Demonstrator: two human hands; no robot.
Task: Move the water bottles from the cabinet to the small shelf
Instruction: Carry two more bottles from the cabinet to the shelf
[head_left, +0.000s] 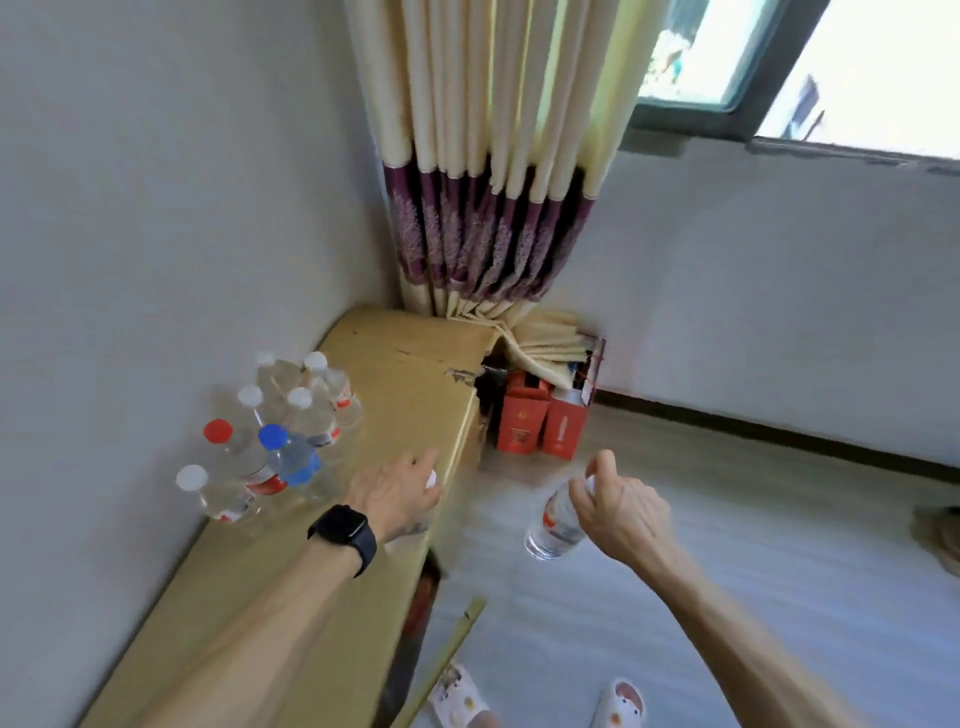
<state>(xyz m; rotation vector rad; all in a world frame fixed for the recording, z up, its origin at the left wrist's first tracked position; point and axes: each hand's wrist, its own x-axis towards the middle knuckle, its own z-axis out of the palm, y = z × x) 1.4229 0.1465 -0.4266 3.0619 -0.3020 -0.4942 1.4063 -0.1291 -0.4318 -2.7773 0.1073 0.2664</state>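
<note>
Several clear water bottles (280, 436) with white, red and blue caps stand grouped on the yellow-tan cabinet top (405, 374), near the left wall. My left hand (397, 493), watch on its wrist, grips the white-capped top of a bottle at the cabinet's front edge; that bottle's body is mostly hidden under the hand. My right hand (621, 504) holds another clear bottle (553, 522) by its neck, hanging in the air over the floor, right of the cabinet.
A cream and purple curtain (488, 208) hangs in the corner onto the cabinet's far end. Red boxes (540, 421) stand on the floor beyond it. An open cabinet door edge (447, 654) juts out below, near my slippered feet (535, 701). A window sits at upper right.
</note>
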